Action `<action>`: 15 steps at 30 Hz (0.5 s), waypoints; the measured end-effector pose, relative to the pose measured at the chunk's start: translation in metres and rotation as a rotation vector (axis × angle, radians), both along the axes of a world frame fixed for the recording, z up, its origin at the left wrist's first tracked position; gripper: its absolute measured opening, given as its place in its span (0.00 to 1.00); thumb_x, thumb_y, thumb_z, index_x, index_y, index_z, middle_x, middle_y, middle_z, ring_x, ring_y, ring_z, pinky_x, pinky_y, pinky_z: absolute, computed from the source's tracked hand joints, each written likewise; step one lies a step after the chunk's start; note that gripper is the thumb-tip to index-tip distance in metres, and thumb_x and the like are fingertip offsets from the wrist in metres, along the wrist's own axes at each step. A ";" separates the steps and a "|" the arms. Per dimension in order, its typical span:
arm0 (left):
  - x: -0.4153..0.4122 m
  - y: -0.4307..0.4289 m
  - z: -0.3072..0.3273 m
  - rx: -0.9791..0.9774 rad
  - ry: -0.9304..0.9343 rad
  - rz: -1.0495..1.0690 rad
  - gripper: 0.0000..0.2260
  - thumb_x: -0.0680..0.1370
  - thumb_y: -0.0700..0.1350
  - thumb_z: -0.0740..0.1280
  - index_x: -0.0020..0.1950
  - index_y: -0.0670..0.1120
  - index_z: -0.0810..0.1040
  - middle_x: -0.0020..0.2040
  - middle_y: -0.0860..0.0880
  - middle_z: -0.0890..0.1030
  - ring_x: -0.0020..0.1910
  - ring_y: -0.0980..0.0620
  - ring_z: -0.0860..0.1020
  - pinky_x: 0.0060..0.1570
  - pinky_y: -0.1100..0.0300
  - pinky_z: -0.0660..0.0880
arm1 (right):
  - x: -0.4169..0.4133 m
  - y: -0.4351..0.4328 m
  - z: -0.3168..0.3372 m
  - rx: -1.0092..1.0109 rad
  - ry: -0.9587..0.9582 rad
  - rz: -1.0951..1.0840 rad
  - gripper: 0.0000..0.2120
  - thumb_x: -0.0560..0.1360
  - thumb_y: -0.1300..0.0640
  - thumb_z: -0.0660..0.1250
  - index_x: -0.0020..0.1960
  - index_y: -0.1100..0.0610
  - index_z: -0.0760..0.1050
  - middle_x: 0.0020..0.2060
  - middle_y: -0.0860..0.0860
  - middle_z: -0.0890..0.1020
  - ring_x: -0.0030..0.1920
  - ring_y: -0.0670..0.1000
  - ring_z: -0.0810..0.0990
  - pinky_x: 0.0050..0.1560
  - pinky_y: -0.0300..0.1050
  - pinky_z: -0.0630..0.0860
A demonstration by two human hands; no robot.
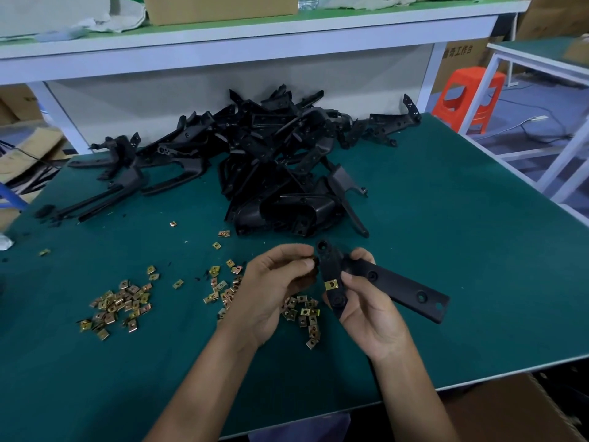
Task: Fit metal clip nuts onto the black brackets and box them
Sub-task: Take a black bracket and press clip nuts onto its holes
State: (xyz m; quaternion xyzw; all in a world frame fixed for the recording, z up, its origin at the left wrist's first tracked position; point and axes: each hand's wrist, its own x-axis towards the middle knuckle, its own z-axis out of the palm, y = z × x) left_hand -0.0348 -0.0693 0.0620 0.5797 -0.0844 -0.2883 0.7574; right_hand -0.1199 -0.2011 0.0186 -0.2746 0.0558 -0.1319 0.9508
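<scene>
Green table (446, 202); heap of black brackets (271, 154) at twelve o'clock; one bracket (398, 285) gripped by right hand (369, 307) at five; left hand (280, 282) curled beside its top end, contents impossible to tell; loose clip nuts (121, 303) at eight; fitted nut (331, 284) mid-arm; fitting in hand; next, probably squaring another nut to an edge.

bracket pile (271, 161) blocks back, mat (446, 218) right open

Green-topped table (446, 218). Heap of black brackets (271, 161) lies beyond the left hand (274, 291) and right hand (366, 301). Loose clip nuts (121, 304) scattered left of the left hand, some between the two.
</scene>
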 end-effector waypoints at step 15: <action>-0.008 -0.007 0.003 -0.094 0.188 0.109 0.06 0.75 0.32 0.70 0.48 0.41 0.80 0.42 0.43 0.84 0.38 0.51 0.84 0.37 0.62 0.80 | 0.002 -0.001 -0.004 -0.099 -0.004 -0.007 0.17 0.69 0.66 0.70 0.50 0.47 0.74 0.58 0.54 0.83 0.54 0.52 0.83 0.48 0.44 0.80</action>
